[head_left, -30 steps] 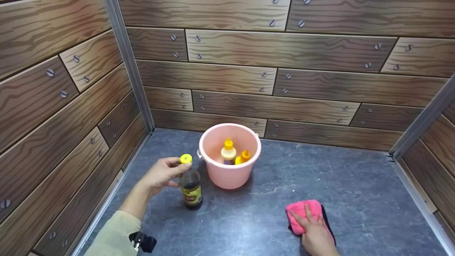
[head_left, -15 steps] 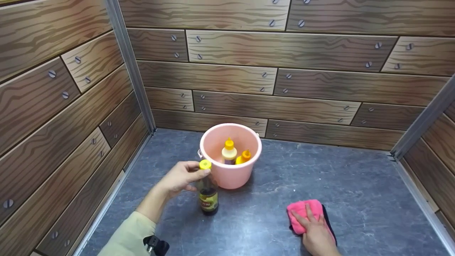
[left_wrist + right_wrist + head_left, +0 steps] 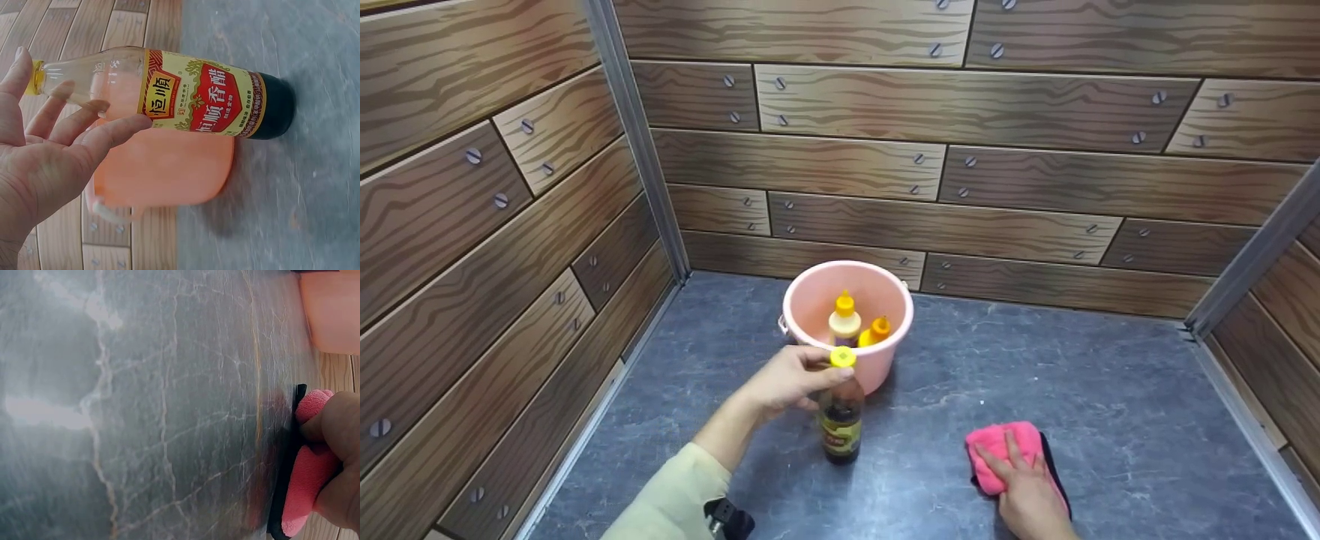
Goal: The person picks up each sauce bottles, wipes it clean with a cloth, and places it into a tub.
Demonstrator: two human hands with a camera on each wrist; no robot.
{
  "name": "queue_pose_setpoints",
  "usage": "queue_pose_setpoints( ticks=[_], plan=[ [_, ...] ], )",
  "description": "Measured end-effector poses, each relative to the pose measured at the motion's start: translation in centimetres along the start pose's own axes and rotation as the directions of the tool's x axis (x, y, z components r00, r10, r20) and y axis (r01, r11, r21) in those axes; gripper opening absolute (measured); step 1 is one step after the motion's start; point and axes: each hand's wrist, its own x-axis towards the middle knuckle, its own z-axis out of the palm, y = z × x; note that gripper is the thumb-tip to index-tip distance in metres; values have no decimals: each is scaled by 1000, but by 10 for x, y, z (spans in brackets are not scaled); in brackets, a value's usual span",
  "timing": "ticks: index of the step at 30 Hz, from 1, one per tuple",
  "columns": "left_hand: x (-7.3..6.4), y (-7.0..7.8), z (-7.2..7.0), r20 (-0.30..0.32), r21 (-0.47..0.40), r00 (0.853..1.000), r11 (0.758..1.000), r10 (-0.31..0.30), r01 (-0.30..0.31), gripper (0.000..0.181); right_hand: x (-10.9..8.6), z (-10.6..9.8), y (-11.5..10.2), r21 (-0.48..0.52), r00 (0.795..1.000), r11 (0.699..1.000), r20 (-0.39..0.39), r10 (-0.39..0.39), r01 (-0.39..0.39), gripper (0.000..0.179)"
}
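Observation:
My left hand (image 3: 784, 382) grips a glass vinegar bottle (image 3: 841, 435) near its yellow cap, the thumb on the near side. Dark liquid fills the lower part, and the left wrist view shows the red and yellow label (image 3: 197, 101). The bottle stands upright in front of the pink bucket (image 3: 877, 367), overlapping its wall in the head view. To the right, my right hand (image 3: 1029, 495) presses a folded pink cloth (image 3: 986, 439) with black edging onto the surface, its fingers straight and spread.
Inside the bucket are a squeeze bottle with a yellow nozzle (image 3: 845, 322) and a yellow one with an orange cap (image 3: 875, 332). Wood-patterned walls (image 3: 840, 165) enclose the dark marbled tabletop (image 3: 1110, 375) at the back and both sides.
My left hand has moved the vinegar bottle to the right and slightly nearer, from beside the bucket to in front of it. The right hand and cloth stay put.

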Motion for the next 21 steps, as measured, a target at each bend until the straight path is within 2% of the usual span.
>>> queue_pose_setpoints(
  ticks=[5, 8, 21],
  plan=[
    [9, 3, 18, 36, -10, 999, 1000, 22, -22, 35, -1, 1, 1, -6, 1000, 1000, -17, -21, 21, 79],
    [15, 5, 29, 43, -16, 999, 1000, 12, -11, 32, 0, 0, 2, 0, 1000, 1000, -2, -17, 17, 81],
    [29, 16, 62, -6, 24, 1000, 1000, -19, 19, 31, 1, 0, 2, -13, 1000, 1000, 1, -13, 13, 84]
  ],
)
